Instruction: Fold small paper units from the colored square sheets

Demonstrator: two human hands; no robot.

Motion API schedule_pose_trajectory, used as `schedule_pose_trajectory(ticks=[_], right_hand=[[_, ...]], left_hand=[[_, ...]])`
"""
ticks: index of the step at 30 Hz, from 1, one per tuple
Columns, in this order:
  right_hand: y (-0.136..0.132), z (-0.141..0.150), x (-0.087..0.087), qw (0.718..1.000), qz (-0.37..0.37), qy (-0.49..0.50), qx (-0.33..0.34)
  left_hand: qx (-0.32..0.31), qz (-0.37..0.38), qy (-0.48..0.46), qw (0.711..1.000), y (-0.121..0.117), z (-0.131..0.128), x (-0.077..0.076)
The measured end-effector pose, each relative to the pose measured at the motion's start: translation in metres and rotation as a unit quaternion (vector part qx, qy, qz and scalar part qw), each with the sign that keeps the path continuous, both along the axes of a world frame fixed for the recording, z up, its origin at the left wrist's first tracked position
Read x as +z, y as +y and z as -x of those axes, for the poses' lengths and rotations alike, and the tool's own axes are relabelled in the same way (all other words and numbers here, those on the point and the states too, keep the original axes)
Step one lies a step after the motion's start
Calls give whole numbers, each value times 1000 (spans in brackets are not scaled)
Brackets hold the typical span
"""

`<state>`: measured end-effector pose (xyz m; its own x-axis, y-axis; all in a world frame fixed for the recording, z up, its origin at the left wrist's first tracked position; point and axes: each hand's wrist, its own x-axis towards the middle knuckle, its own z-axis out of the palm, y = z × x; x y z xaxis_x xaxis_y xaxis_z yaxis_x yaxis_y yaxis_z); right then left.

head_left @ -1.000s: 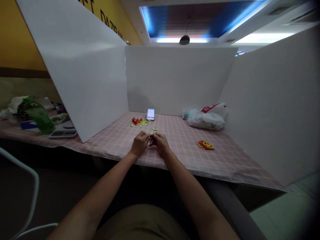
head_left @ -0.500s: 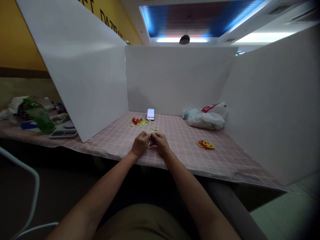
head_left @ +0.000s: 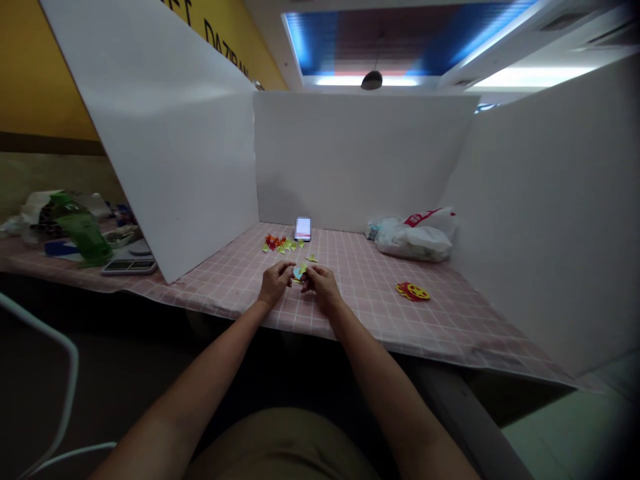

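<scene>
Over the near part of the table, my right hand [head_left: 323, 285] is closed, its fingertips pinching a small yellow-green piece [head_left: 303, 267] that looks like folded paper. Just left of it is my left hand [head_left: 275, 283], bent at the fingers, with thumb and forefinger apart and nothing visible between them. A light blue bit [head_left: 297, 273] shows in the gap between the hands, with a yellow edge below it; I cannot tell whether either is held. One yellow-green piece [head_left: 311, 258] lies alone just beyond my fingers. Farther back are several similar pieces [head_left: 287, 246] beside a red-orange cluster [head_left: 274, 241].
A lit phone [head_left: 303, 229] stands upright near the back panel [head_left: 360, 160]. Red and yellow cut-out shapes [head_left: 413, 291] lie at the right, before a white plastic bag [head_left: 415, 241]. White side panels flank the checked tablecloth [head_left: 360, 267]. Outside the left panel are a green bottle [head_left: 83, 230] and a scale [head_left: 130, 267].
My left hand has drawn away to the left from my right fingertips, and its fingers have parted. The yellow-green piece and the light blue bit now show between the hands.
</scene>
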<state>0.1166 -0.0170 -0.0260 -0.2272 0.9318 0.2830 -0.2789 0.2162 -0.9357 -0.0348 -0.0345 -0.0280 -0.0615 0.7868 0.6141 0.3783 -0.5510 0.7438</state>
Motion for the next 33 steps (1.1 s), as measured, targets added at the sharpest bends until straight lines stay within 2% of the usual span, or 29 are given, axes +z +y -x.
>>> schedule_pose_trajectory(ticks=[7, 13, 25, 33], right_hand=[[0, 3, -2, 998, -29, -48, -20], [2, 2, -4, 993, -63, -91, -43], [3, 3, -9, 987, -89, -120, -59], [0, 2, -6, 991, -87, -86, -46]], left_hand=[[-60, 60, -29, 996, -2, 0, 5], [-101, 82, -31, 991, -5, -2, 7], [-94, 79, -45, 991, -6, -1, 8], [-114, 81, -54, 989, -2, -2, 2]])
